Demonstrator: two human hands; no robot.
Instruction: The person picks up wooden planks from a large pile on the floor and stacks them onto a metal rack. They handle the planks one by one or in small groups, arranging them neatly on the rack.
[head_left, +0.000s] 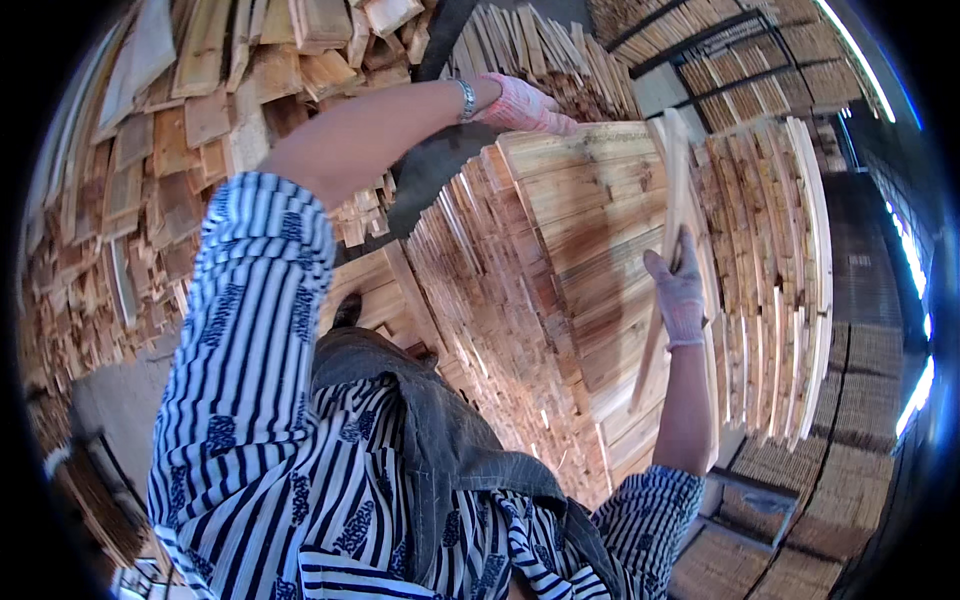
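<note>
My left hand (525, 106), in a pink and white glove, reaches across to the far edge of a tall stack of wooden boards (590, 230). Its fingers are stretched out along that edge, and nothing shows in them. My right hand (681, 298), in a pale glove, grips a long narrow wooden board (676, 190). This board is tilted up off the stack's right side, running from the far edge back toward me. Part of my right hand's grip is hidden behind the board.
Another layered stack of boards (765, 270) stands to the right. A large heap of loose wood pieces (150, 170) fills the left. More offcuts (540, 55) lie beyond the far edge. Racked bundles (740, 75) and a metal frame (745, 500) stand farther right.
</note>
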